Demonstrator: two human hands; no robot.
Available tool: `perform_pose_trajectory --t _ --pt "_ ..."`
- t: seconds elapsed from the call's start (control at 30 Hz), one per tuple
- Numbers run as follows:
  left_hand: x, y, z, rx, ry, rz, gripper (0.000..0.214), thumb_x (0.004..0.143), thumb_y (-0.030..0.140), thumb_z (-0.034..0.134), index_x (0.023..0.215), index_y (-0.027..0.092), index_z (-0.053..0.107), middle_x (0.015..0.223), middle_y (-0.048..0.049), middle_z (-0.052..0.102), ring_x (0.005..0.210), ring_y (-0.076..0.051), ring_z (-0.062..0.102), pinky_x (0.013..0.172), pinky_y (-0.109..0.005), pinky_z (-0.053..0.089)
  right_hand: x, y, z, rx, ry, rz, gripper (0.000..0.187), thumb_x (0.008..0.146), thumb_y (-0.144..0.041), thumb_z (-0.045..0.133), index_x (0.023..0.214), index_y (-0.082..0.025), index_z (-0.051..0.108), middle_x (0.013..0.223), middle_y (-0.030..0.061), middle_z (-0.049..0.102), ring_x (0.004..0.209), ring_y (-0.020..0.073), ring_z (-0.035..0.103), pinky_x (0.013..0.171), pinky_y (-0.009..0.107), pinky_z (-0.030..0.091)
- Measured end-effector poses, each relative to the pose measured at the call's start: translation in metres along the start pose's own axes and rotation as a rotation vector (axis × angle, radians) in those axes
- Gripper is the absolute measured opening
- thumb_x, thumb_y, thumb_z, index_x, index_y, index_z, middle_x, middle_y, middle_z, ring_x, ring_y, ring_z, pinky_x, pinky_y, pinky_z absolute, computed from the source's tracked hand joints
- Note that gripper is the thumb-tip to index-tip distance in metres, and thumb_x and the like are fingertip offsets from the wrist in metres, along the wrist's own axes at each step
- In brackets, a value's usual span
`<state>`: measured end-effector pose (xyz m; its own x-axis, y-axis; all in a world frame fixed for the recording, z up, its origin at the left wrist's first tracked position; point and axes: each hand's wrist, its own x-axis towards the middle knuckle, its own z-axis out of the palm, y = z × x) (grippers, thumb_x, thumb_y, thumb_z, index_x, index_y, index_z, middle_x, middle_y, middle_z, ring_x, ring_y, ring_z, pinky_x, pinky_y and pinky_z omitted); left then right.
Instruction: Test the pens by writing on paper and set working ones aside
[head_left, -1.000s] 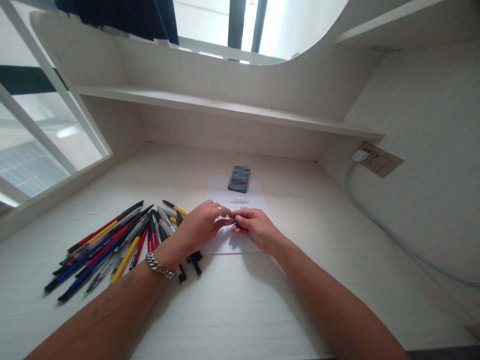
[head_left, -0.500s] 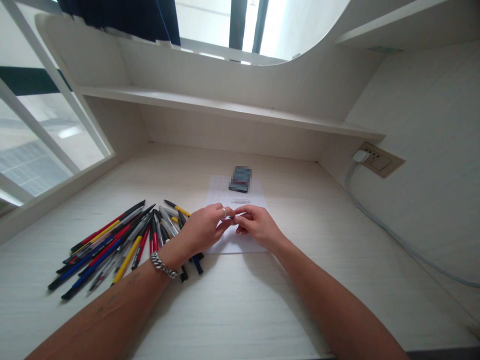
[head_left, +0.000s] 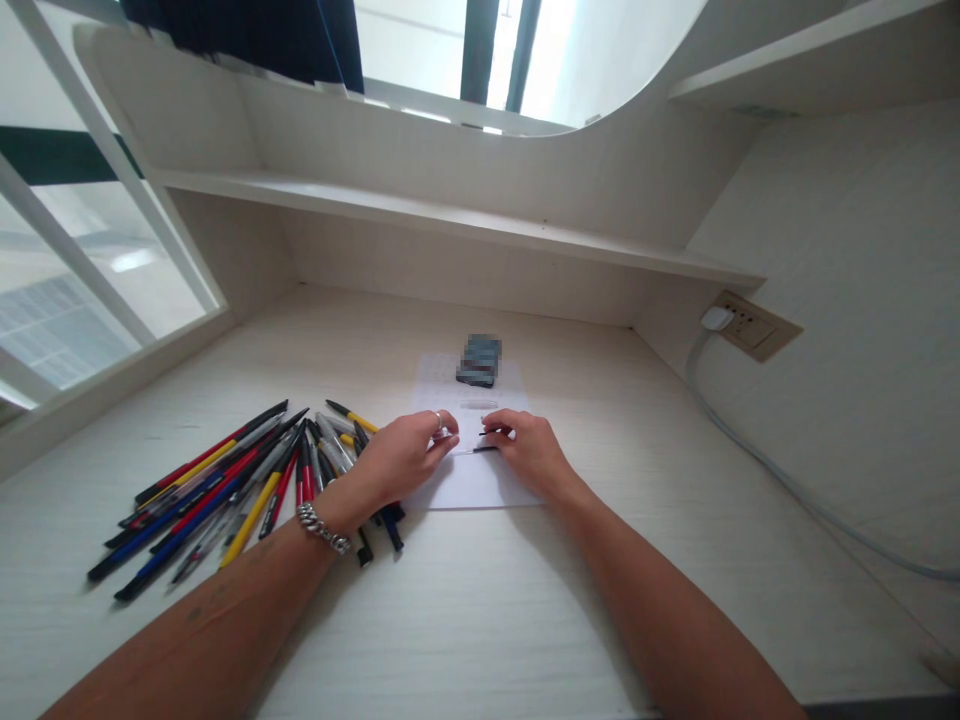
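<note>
**Window** (head_left: pixel 75 290): white-framed, far left of the sheet, well apart from it.

**Pens** (head_left: pixel 202 510): loose heap left of the sheet, with red, yellow, blue, black and clear barrels, the nearest pens just beside the sheet's left edge.

**Left hand** (head_left: pixel 405 460): over the sheet's left part, fingers curled inward, a ring on one finger; whether it grasps anything cannot be told. Chain bracelet (head_left: pixel 322 528) on the wrist, left of the sheet.

**Sheet** (head_left: pixel 469 488): white paper lying flat on the desk (head_left: pixel 637 610), the landmark for this entry.

**Slivers** (head_left: pixel 484 449): two thin black pieces on or just above the sheet's middle, between the hands, apart from each other.

**Right hand** (head_left: pixel 529 455): over the sheet's right part, fingers curved down, fingertips at the slivers' right ends; grip cannot be told.

**Blurred object** (head_left: pixel 480 362): dark, at the sheet's far end, too blurred to name.

**Socket** (head_left: pixel 754 325): on the wall, well right of the sheet, with a white plug (head_left: pixel 716 318) and a grey cable (head_left: pixel 780 480) running down from it.
</note>
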<state>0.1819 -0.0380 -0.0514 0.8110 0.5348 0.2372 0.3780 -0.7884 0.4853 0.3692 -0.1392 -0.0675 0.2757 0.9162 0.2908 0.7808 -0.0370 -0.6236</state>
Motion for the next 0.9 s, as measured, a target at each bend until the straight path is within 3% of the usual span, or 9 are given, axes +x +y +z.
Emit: perform_pose_trajectory --t 0.47,0.57,0.77,0.9 --pt "0.0 0.001 0.0 -0.034 0.012 -0.014 0.023 0.091 0.037 0.048 0.097 0.023 0.066 0.081 -0.0024 0.069 0.073 -0.017 0.062 0.064 -0.027 0.041 0.006 0.002 0.002 -0.181 0.017 0.086 0.027 0.087 -0.02 0.059 0.11 -0.027 0.071 0.095 0.0065 0.07 0.083 0.0177 0.061 0.08 0.029 0.043" --pt "0.0 0.001 0.0 -0.034 0.008 -0.021 0.024 0.092 0.038 0.048 0.097 0.023 0.066 0.081 -0.0023 0.07 0.073 -0.018 0.061 0.064 -0.027 0.041 0.005 0.0 -0.008 -0.164 -0.004 0.023 0.02 0.086 -0.021 0.061 0.1 -0.025 0.074 0.095 0.0052 0.072 0.088 0.0189 0.061 0.081 0.03 0.042" --pt "0.001 0.0 0.001 -0.043 0.016 -0.033 0.025 0.092 0.039 0.048 0.097 0.023 0.066 0.082 -0.0024 0.07 0.073 -0.018 0.062 0.063 -0.027 0.042 0.001 -0.002 -0.018 -0.223 -0.184 -0.04 0.012 0.076 -0.021 0.07 0.086 -0.026 0.076 0.093 0.0034 0.072 0.086 0.0187 0.06 0.081 0.029 0.041" --pt "0.001 0.001 0.0 -0.05 0.029 -0.042 0.025 0.091 0.039 0.048 0.096 0.023 0.066 0.08 -0.0018 0.07 0.072 -0.018 0.063 0.062 -0.027 0.042 0.003 0.0 -0.015 -0.265 -0.169 -0.041 0.015 0.08 -0.014 0.063 0.08 -0.024 0.075 0.089 0.0041 0.07 0.086 0.0182 0.058 0.079 0.028 0.04"
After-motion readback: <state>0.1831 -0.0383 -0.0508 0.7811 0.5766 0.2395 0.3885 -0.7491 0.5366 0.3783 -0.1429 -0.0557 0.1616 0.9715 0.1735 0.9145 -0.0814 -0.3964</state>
